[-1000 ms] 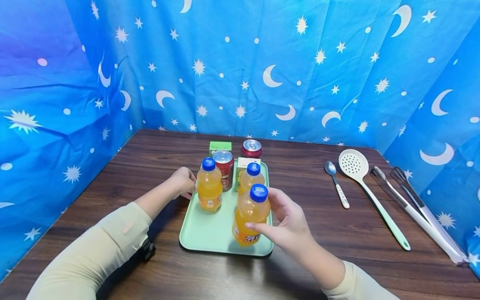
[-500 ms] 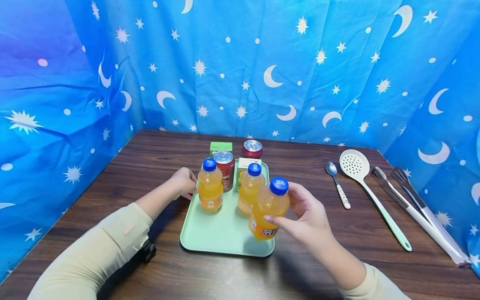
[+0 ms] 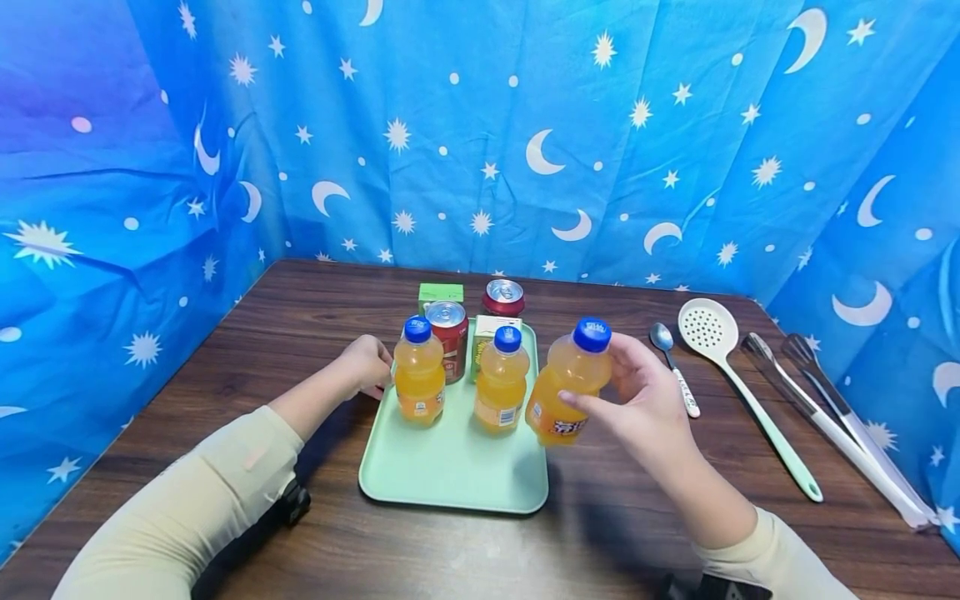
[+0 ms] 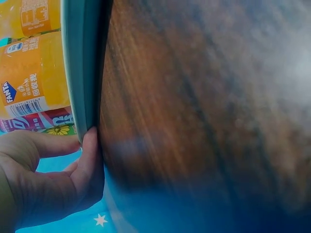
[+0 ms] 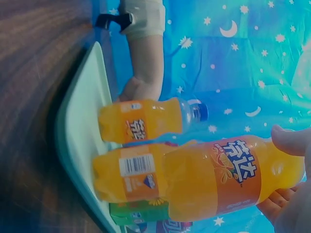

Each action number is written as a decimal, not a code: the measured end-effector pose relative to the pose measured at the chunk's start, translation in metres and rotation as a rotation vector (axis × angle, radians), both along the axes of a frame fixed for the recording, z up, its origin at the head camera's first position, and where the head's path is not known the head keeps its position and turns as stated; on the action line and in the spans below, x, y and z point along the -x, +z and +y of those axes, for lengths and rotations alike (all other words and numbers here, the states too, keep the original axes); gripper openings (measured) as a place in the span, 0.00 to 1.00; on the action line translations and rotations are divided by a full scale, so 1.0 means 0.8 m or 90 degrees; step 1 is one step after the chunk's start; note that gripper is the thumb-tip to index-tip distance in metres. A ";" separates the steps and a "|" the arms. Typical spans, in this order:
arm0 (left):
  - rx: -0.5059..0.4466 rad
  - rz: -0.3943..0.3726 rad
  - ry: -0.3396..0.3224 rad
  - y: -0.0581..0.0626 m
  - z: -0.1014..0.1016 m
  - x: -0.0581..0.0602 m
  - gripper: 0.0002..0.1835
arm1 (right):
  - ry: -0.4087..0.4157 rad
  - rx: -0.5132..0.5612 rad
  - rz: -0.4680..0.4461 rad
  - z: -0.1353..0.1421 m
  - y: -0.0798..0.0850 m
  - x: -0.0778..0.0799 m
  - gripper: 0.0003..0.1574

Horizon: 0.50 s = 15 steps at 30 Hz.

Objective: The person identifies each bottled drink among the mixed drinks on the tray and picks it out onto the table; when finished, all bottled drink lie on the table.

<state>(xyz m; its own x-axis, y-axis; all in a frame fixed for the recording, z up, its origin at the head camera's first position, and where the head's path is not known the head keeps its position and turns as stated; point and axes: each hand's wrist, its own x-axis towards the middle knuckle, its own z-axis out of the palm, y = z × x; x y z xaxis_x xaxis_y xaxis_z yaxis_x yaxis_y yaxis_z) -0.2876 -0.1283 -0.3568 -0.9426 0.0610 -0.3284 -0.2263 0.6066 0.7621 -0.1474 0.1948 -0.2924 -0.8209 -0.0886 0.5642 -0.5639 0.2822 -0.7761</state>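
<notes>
My right hand (image 3: 648, 408) grips a Fanta orange soda bottle (image 3: 567, 383) with a blue cap. It is held slightly tilted, raised over the right edge of the pale green tray (image 3: 442, 483). In the left wrist view, my left hand (image 4: 53, 174) pinches the tray's rim (image 4: 81, 73) between thumb and fingers. Two similar orange soda bottles stand on the tray, one at left (image 3: 420, 383) and one at right (image 3: 500, 390). Behind them are a red can (image 3: 453, 346) and a white-topped carton (image 3: 498, 323).
Behind these stand a green carton (image 3: 441, 292) and another red can (image 3: 504, 298), partly hidden. To the right on the dark wooden table (image 3: 600, 542) lie a spoon (image 3: 675, 371), a slotted skimmer (image 3: 708, 325) and metal tongs (image 3: 840, 425). A blue starry curtain (image 3: 480, 167) surrounds the table.
My right hand has moved the bottle up and to the right, from above the tray's front right part to its right edge. The left hand stays at the tray's rim.
</notes>
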 end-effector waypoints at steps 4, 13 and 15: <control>0.001 0.008 0.001 0.000 -0.001 0.001 0.15 | -0.017 0.000 -0.007 0.005 0.004 0.013 0.37; 0.001 0.018 0.000 -0.005 0.000 0.002 0.14 | -0.041 -0.006 -0.009 0.012 0.004 0.038 0.36; 0.000 0.017 0.003 -0.005 -0.001 0.002 0.15 | -0.047 -0.015 -0.005 0.015 0.003 0.045 0.35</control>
